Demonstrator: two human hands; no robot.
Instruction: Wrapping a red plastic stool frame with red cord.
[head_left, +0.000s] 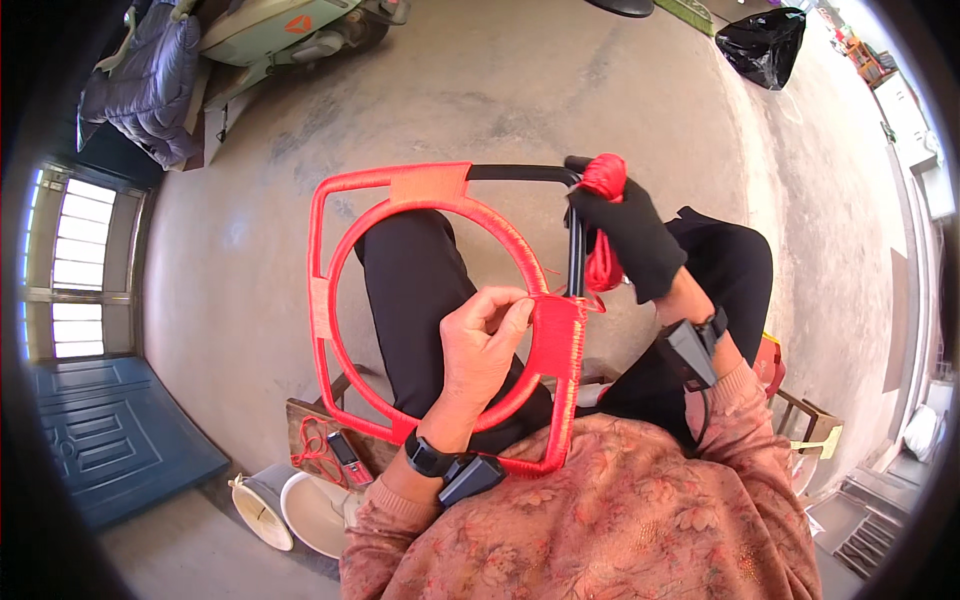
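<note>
At the lower left of the frame (557,342) I see a phone (349,459) | the frame, mostly wrapped in red, is above the person's thighs (412,300) | the left hand (478,342), bare, pinches its right side between thumb and forefinger | the right hand (637,238), gloved, is closed around red cord (604,176), beside the frame's bare black corner

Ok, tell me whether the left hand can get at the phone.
Probably yes: the phone lies uncovered, just outside the red-wrapped frame in this view. The left hand is pinching at the frame, so would likely need to let go first.
</note>
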